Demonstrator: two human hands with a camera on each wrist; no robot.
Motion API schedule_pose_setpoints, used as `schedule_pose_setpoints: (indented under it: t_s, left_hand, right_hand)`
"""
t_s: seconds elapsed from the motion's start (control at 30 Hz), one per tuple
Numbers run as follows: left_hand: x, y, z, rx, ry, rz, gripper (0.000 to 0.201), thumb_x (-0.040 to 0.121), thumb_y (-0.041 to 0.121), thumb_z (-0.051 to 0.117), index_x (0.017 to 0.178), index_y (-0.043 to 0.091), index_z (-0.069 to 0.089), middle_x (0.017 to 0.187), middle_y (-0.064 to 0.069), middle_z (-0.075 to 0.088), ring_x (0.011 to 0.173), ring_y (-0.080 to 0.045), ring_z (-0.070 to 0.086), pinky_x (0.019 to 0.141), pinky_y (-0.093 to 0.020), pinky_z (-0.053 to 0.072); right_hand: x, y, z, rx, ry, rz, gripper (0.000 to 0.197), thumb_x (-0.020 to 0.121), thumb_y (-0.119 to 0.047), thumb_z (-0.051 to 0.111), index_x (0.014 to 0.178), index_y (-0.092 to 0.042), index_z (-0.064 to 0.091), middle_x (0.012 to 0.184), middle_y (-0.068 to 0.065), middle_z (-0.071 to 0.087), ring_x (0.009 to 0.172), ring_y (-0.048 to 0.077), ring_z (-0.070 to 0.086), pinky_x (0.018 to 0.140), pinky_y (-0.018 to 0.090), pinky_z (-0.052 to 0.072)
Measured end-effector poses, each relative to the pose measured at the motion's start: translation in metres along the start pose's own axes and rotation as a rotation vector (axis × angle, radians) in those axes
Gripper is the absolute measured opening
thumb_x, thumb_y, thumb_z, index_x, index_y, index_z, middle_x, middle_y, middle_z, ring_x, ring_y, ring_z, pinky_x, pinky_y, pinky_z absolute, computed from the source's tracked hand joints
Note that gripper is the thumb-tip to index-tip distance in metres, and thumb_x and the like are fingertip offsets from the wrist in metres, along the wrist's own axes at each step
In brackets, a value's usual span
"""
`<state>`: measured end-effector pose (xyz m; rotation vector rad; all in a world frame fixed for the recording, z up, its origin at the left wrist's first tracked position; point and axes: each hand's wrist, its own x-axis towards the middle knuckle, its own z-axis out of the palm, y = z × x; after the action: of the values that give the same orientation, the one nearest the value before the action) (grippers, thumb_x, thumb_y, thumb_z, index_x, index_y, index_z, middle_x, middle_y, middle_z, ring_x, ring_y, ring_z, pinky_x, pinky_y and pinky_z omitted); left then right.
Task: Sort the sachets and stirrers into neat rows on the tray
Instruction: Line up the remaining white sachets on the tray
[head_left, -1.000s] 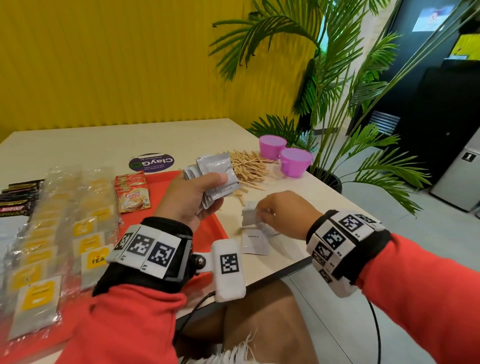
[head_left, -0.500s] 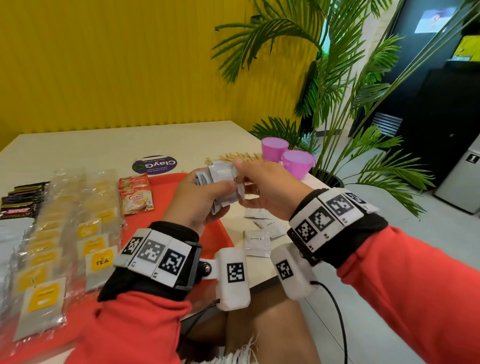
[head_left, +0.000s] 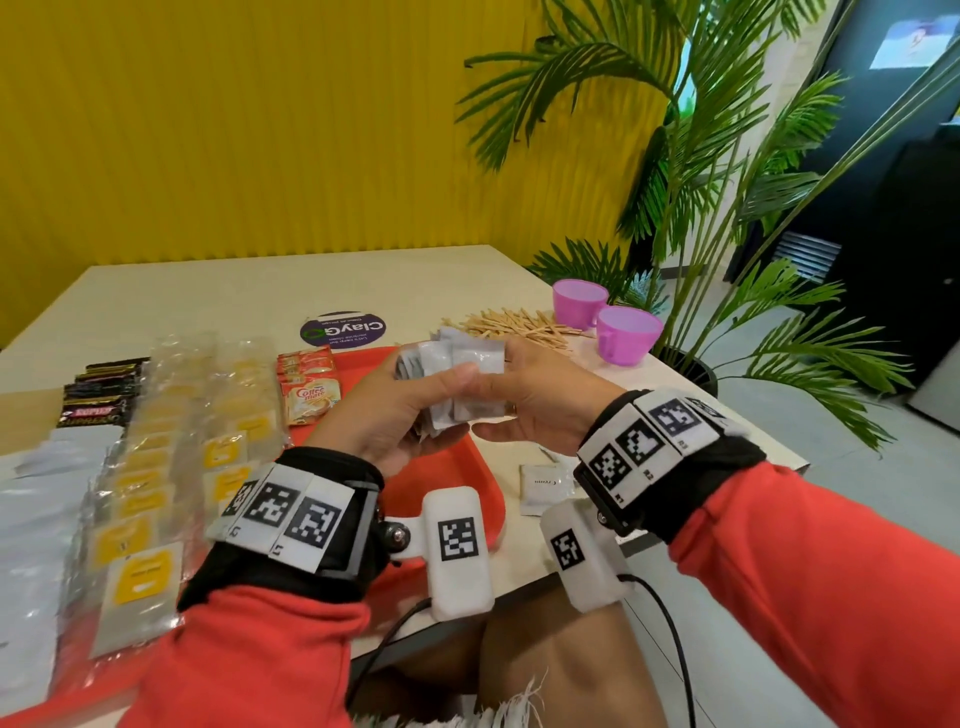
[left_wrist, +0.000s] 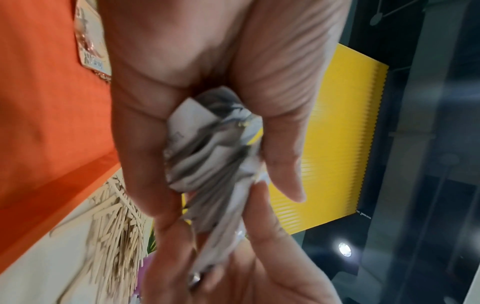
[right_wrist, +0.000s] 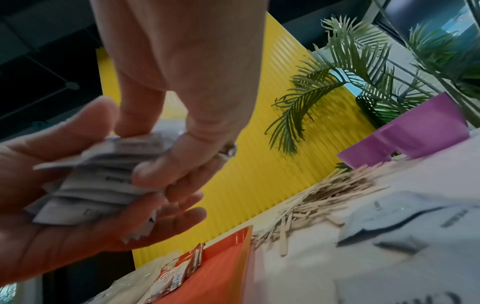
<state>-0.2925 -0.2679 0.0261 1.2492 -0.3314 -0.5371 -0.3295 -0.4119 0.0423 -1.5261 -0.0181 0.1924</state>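
Yellow-walled room, pale table (head_left: 218, 296) | red tray (head_left: 457, 483) at 7 o'clock beneath hands | left hand (head_left: 395, 415) clasps sachet stack (head_left: 457, 384), upright, fanned | right hand (head_left: 535, 400) pinches its near edge.

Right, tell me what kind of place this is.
Probably an office pantry or café corner: a table holding drink sachets on a red tray, wooden stirrers, purple cups, and a potted palm beside it.

Around me: ribbed yellow wall (head_left: 260, 130) behind my pale table (head_left: 234, 296); potted palm (head_left: 701, 182) at its far right corner; dark cabinets (head_left: 909, 234) beyond; grey floor (head_left: 857, 519) to my right; wall screen (head_left: 914, 44) high up.
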Motion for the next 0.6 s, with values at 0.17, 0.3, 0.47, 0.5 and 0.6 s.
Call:
schedule_pose_setpoints:
  t_s: [0.17,0.3,0.47,0.5,0.6]
  left_hand:
    - [-0.006,-0.001,-0.008,-0.041,-0.079,-0.017,0.063,0.061,0.017,0.078,0.119,0.004,0.057,0.111,-0.023,0.063,0.096,-0.032,0.064,0.084,-0.043,0.053]
    - [-0.009,-0.003,-0.015,-0.075,-0.074,-0.032,0.041,0.068,0.012,0.064,0.109,0.009,0.062,0.096,-0.016,0.066,0.084,-0.026,0.066,0.078,-0.038,0.054]
    - [-0.014,-0.007,-0.016,-0.034,0.029,-0.068,0.059,0.070,0.020,0.076,0.123,0.012,0.051,0.100,-0.012,0.065,0.085,-0.024,0.063,0.071,-0.033,0.053]
    - [-0.014,-0.007,-0.016,-0.037,0.080,-0.078,0.059,0.071,0.021,0.072,0.124,0.012,0.048,0.103,-0.011,0.064,0.085,-0.023,0.063,0.069,-0.033,0.054]
    - [-0.016,-0.010,-0.016,0.022,0.193,-0.088,0.073,0.066,0.027,0.082,0.127,0.010,0.046,0.116,-0.014,0.062,0.093,-0.026,0.065,0.070,-0.037,0.057]
  right_hand:
    - [0.006,0.000,0.016,0.015,-0.275,0.052,0.028,0.084,-0.002,0.056,0.099,-0.024,0.062,0.087,0.000,0.068,0.081,0.012,0.065,0.076,0.027,0.055]
    - [0.011,0.009,0.025,0.006,-0.283,0.041,0.032,0.079,0.004,0.058,0.096,-0.023,0.060,0.083,-0.003,0.067,0.078,0.010,0.065,0.073,0.025,0.055]
    - [0.014,0.017,0.033,0.026,-0.301,0.062,0.035,0.077,0.007,0.051,0.094,-0.023,0.056,0.077,0.000,0.063,0.070,0.012,0.064,0.059,0.022,0.052]
    - [0.013,0.018,0.036,0.049,-0.315,0.052,0.038,0.077,0.011,0.047,0.096,-0.021,0.055,0.077,0.002,0.061,0.068,0.012,0.064,0.058,0.022,0.052]
    - [0.008,0.020,0.047,-0.002,-0.258,0.020,0.044,0.069,0.015,0.046,0.105,-0.006,0.057,0.080,0.012,0.061,0.072,0.019,0.064,0.056,0.022,0.051]
